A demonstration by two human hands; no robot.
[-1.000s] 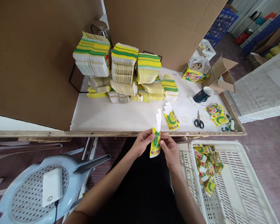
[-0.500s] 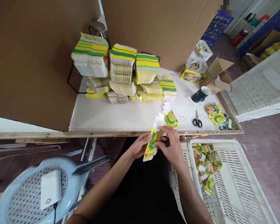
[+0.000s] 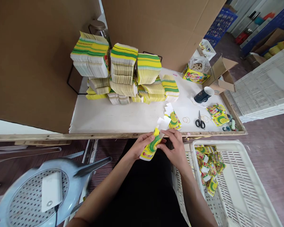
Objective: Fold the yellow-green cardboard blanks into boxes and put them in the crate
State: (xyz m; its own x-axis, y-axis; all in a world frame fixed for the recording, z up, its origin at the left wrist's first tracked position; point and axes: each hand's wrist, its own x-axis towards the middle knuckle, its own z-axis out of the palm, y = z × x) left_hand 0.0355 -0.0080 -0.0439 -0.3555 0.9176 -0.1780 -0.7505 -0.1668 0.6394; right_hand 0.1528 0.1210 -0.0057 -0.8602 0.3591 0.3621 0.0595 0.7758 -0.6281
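A small yellow-and-green printed carton (image 3: 152, 145) with white flaps is gripped between both hands just in front of the table's near edge, tilted to the left. My left hand (image 3: 140, 147) grips its left side. My right hand (image 3: 174, 148) pinches its upper end near the white flaps. A short pile of flat cartons (image 3: 172, 118) lies on the white table (image 3: 123, 116) just beyond my hands. Tall stacks of flat cartons (image 3: 123, 74) fill the back of the table.
A white slotted crate (image 3: 239, 186) at my right holds several folded cartons (image 3: 209, 168). Scissors (image 3: 200, 121), rubber bands (image 3: 186, 120), a dark mug (image 3: 203, 95) and more cartons (image 3: 218, 113) sit on the right. Cardboard walls stand behind. A grey stool (image 3: 38, 192) is at lower left.
The carton has swung from upright to tilted left and lower. My right hand moved up onto its top end, near the flaps.
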